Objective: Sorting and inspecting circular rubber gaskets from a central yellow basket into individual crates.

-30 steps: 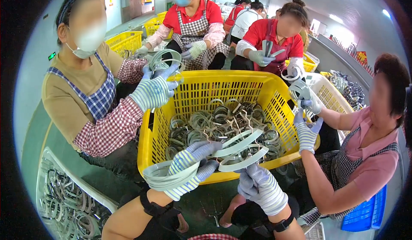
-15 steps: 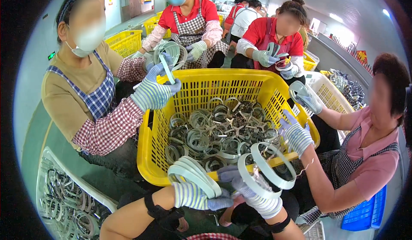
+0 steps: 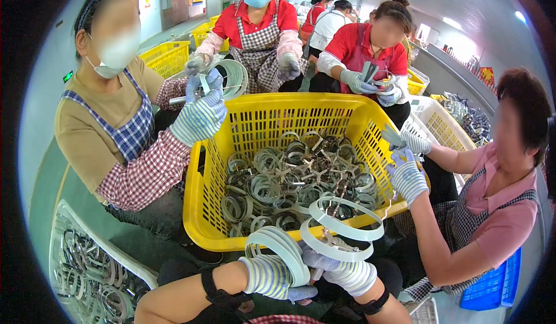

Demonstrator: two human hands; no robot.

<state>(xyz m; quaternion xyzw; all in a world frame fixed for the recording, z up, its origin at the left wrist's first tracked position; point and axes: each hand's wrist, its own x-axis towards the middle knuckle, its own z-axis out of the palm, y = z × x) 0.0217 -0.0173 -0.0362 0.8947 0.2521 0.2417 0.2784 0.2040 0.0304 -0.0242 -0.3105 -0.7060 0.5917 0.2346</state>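
Closest to you, your left grip (image 3: 269, 277) is wrapped about a stack of pale bands (image 3: 284, 249), tilted and slightly fanned; how far your fingers reach through the loops is hidden, so I can't tell. Hold them low and snug so the stack doesn't spread, yet lightly, since such thin bands probably bend under a hard squeeze.

Your right grip (image 3: 341, 271) has a pair of pale rings (image 3: 347, 255), set one above the other with metal pieces between; the lower ring partly masks your fingers. Support the pair near that metal rather than at an outer edge, because the upper ring would likely swing on a sharp wrist turn. Your hands are just beside each other, so leave the two loads room to pass without hooking.

Beyond, both loads show against the near rim of the yellow basket (image 3: 217, 242). Lift clear of that rim and of the tangled heap of rings (image 3: 289, 179) inside, where a loop could catch.

Past its right side, a co-worker's hand (image 3: 409, 180) is near your upper ring: turn gently there. Across the basket's far left corner, another co-worker's gloved hand (image 3: 200, 118) is well apart from yours.
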